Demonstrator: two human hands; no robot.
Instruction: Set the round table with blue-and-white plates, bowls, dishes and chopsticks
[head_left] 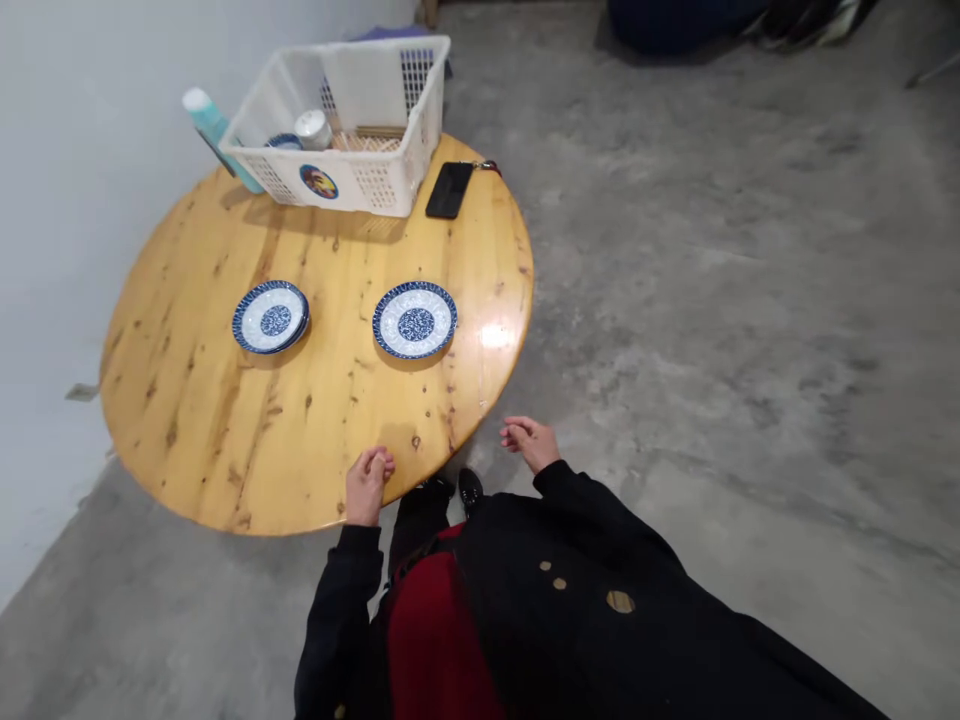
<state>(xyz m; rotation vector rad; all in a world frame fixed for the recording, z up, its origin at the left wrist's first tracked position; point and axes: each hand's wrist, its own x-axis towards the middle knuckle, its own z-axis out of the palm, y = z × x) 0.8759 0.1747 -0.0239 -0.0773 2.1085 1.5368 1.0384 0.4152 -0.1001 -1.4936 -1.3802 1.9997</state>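
Note:
My left hand [367,486] is over the near edge of the round wooden table, its fingers loosely curled and nothing visible in them. Just off the table's right front edge, above the floor, is my right hand [531,443], also with curled fingers and no object showing. Farther in on the tabletop, a small stack of blue-and-white plates [274,317] sits to the left; a second rim shows under the top one. To the right of it lies another blue-and-white plate [415,320] with the same pattern. Both hands are apart from the plates.
At the back of the round table [187,420] stands a white plastic basket [360,185] holding a white lidded jar, blue-rimmed dishes and wooden sticks. A turquoise bottle [214,122] leans beside it, near the wall. A black phone [450,190] lies right of the basket.

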